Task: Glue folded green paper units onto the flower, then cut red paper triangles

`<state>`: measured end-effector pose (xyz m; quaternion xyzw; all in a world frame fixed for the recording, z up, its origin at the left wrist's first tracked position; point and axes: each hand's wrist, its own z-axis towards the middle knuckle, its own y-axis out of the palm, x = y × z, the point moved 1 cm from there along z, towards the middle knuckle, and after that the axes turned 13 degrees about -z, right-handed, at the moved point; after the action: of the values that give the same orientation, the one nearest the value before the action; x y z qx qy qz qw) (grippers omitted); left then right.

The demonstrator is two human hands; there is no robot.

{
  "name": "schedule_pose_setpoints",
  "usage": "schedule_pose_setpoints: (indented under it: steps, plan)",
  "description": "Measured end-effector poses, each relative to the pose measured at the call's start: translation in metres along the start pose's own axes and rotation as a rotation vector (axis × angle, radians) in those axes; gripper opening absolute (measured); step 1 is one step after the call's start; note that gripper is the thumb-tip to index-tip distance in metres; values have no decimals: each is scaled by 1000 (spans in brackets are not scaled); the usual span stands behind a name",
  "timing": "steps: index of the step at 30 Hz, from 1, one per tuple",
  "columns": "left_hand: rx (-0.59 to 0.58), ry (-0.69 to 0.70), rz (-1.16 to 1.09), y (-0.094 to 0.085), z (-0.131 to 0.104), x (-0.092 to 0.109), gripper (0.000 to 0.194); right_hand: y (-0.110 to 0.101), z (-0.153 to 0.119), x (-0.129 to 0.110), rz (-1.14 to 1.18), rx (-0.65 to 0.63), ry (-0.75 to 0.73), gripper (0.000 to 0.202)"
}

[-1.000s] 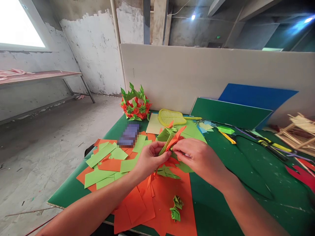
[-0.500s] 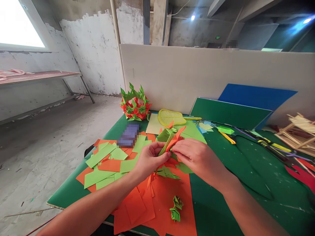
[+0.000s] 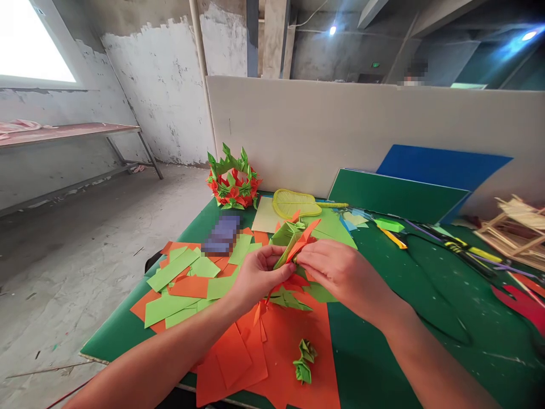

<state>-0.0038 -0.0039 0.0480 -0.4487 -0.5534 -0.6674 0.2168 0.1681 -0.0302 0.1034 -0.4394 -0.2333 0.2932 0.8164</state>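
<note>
Between my two hands is a folded-paper piece (image 3: 303,241) in green and orange, with pointed petals sticking up. My left hand (image 3: 263,272) pinches its green fold from the left. From the right, the closed fingers of my right hand (image 3: 330,267) press on its orange part; their tips are partly hidden. More folded green and orange points (image 3: 292,298) hang below my hands; I cannot tell whether they join the held piece. A small folded green piece (image 3: 304,362) lies on the large orange sheet (image 3: 315,329) nearer to me.
Loose green and orange paper strips (image 3: 174,295) cover the table's left side. A folded-paper crown-like ring (image 3: 233,179) stands at the back left, near a blurred bluish item (image 3: 222,234). Behind lies a yellow leaf-shaped fan (image 3: 297,203). An orange-handled cutter (image 3: 392,237) and a wooden stick model (image 3: 515,230) are right.
Both hands keep nearly the same hold on the folded paper. The view has shifted very slightly, and a blurred shape beyond the partition shows more.
</note>
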Motion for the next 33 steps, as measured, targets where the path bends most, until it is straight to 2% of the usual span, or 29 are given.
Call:
schedule_pose_setpoints:
  steps: [9,14,20,23,25,28,30,33]
  plan:
    - [-8,-44,9,-4,4,0,40,3,0,2,-26,-33,-7,23]
    - [-73,-28,-23,-4,6,5,41,5,2,10,-13,46,17,22]
    - [-234,18,-131,-5,5,15,66,-12,-4,31,8,281,237,19]
    - [-311,40,-114,-8,8,16,81,-14,-9,47,-35,292,373,19]
    - [-326,48,-73,-11,10,14,85,-11,-13,61,-60,228,457,20]
    - [-289,62,-23,-17,16,7,80,-2,-22,85,-127,44,553,24]
    - [-215,85,5,-22,19,3,69,6,-31,101,-138,-155,619,27]
    - [-117,113,13,-25,23,2,53,22,-47,119,-75,-526,689,32]
